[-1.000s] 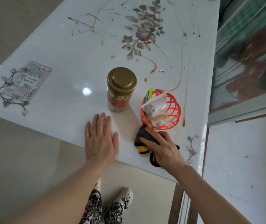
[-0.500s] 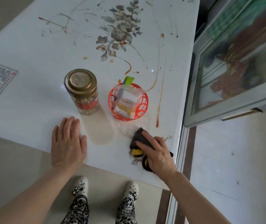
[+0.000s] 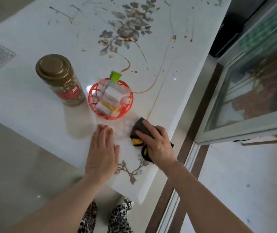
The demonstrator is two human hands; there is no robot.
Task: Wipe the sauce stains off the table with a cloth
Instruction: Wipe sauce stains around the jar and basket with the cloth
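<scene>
Right grip (image 3: 158,143) curls its fingers over the dark cloth (image 3: 140,125), pressing it to the surface (image 3: 33,118) near the edge. Left grip (image 3: 103,153) lies spread flat just beside it. The sauce streak (image 3: 152,107) starts just beyond the cloth, with the orange basket (image 3: 92,96) close alongside, so a wide sweep could knock it or smear sauce further.

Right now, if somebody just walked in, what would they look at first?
Probably the bright orange basket near the middle of the white table, with the gold-lidded jar just left of it. Then the long orange sauce streaks running up the table's right side. At the near edge, the right hand grips a dark cloth against the table, and the left hand lies flat beside it.
</scene>
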